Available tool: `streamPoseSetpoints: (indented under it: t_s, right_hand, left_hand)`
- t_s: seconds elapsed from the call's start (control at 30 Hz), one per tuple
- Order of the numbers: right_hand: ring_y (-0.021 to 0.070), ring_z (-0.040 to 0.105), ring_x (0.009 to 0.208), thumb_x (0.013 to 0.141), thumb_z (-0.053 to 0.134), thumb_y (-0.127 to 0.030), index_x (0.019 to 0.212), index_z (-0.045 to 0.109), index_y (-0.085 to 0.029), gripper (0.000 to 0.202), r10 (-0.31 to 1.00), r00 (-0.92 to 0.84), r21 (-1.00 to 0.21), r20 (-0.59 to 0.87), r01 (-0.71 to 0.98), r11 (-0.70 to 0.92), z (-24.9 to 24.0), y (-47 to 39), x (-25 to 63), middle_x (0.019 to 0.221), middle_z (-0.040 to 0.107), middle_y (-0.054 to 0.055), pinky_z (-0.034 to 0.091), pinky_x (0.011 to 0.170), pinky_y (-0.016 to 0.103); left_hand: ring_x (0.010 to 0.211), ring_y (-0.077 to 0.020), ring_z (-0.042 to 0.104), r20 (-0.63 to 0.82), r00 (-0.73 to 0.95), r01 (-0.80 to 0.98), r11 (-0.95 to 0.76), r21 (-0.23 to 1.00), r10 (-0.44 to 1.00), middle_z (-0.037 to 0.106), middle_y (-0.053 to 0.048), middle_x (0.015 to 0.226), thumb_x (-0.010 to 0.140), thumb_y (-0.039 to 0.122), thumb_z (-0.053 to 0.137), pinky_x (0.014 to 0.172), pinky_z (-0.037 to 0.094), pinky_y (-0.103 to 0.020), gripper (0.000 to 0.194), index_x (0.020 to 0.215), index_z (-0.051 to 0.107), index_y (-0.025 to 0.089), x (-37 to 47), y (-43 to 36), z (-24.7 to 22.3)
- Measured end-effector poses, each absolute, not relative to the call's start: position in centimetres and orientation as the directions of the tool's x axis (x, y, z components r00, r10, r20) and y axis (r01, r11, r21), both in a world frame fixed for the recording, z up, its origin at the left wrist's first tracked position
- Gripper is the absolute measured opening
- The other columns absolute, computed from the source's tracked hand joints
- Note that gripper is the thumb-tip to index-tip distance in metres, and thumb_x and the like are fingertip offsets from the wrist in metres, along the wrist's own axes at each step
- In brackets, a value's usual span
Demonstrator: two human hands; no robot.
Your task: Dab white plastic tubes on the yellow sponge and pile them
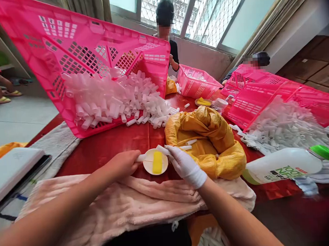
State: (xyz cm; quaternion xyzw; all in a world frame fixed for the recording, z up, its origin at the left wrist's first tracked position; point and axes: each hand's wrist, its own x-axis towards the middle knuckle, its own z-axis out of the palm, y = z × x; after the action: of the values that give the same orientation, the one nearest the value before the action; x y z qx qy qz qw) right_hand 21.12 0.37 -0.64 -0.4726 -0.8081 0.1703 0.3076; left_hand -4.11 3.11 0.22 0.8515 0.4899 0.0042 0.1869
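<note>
My bare left hand (128,163) is closed on a short white tube (140,158), its end at the left rim of a small white dish (149,167). A yellow sponge-like block (157,162) lies in the dish. A thin line, perhaps a stick, runs from the tube over the dish; its kind is unclear. My right hand (185,167), in a white glove, pinches another white tube (162,150) above the dish's right rim. Beside that hand sits a yellow woven sack (229,160) with rolled-down edges and a few white tubes inside.
A tilted pink basket (114,37) spills white tubes (140,98) onto the red table (99,153). Another pink basket (263,98) with tubes leans at right, near a white bottle (284,164). A pink cloth (103,212) lies before me. Two people (173,52) sit across.
</note>
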Motion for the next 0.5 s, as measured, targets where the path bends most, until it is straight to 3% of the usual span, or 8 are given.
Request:
streamPoseSetpoints:
  t_s: [0.1, 0.2, 0.3, 0.43, 0.5]
  right_hand:
    - [0.0237, 0.062, 0.102, 0.091, 0.039, -0.016, 0.12, 0.057, -0.013, 0.035, 0.878, -0.358, -0.409, 0.318, 0.784, 0.468, -3.2, 1.3, 20.1, 0.109, 0.065, 0.016, 0.051, 0.094, 0.043]
    - [0.0232, 0.059, 0.105, 0.091, 0.039, -0.013, 0.117, 0.06, -0.015, 0.034, 0.809, -0.485, -0.319, 0.334, 0.749, 0.581, -3.7, 1.0, 21.4, 0.113, 0.063, 0.015, 0.051, 0.093, 0.044]
    - [0.0217, 0.056, 0.111, 0.092, 0.042, -0.015, 0.117, 0.06, -0.02, 0.031, 0.719, -0.592, -0.311, 0.364, 0.651, 0.693, -3.2, 0.2, 22.2, 0.118, 0.061, 0.013, 0.05, 0.095, 0.043]
    - [0.0232, 0.058, 0.108, 0.091, 0.048, -0.018, 0.121, 0.057, -0.019, 0.032, 0.788, -0.487, -0.344, 0.375, 0.717, 0.607, -2.9, 0.0, 21.7, 0.117, 0.061, 0.014, 0.05, 0.096, 0.045]
    - [0.0231, 0.059, 0.103, 0.091, 0.043, -0.015, 0.116, 0.06, -0.019, 0.03, 0.769, -0.52, -0.309, 0.371, 0.712, 0.63, -3.0, 0.0, 21.5, 0.112, 0.064, 0.013, 0.052, 0.092, 0.046]
  left_hand:
    - [0.083, -0.0205, 0.063, -0.163, 0.502, 0.839, -0.433, 0.329, 0.849, 0.067, -0.007, 0.089, 0.086, 0.024, 0.041, 0.07, 0.045, -0.028, 0.017, 0.089, 0.057, 0.018, -3.5, 3.1, -1.1]
    - [0.084, -0.0215, 0.064, -0.132, 0.472, 0.854, -0.414, 0.316, 0.872, 0.068, -0.009, 0.092, 0.086, 0.023, 0.041, 0.069, 0.044, -0.028, 0.018, 0.09, 0.057, 0.018, -3.2, 3.1, -1.5]
    - [0.081, -0.0225, 0.065, -0.119, 0.464, 0.859, -0.413, 0.303, 0.878, 0.068, -0.01, 0.09, 0.086, 0.023, 0.04, 0.065, 0.044, -0.029, 0.02, 0.09, 0.058, 0.017, -3.3, 3.1, -1.6]
    - [0.08, -0.0232, 0.065, -0.098, 0.473, 0.854, -0.428, 0.295, 0.876, 0.069, -0.01, 0.089, 0.085, 0.022, 0.04, 0.063, 0.043, -0.029, 0.02, 0.091, 0.058, 0.017, -3.4, 3.0, -1.7]
    - [0.081, -0.023, 0.065, -0.09, 0.47, 0.857, -0.429, 0.287, 0.878, 0.069, -0.011, 0.09, 0.084, 0.021, 0.04, 0.063, 0.043, -0.029, 0.02, 0.091, 0.058, 0.017, -3.3, 3.0, -1.6]
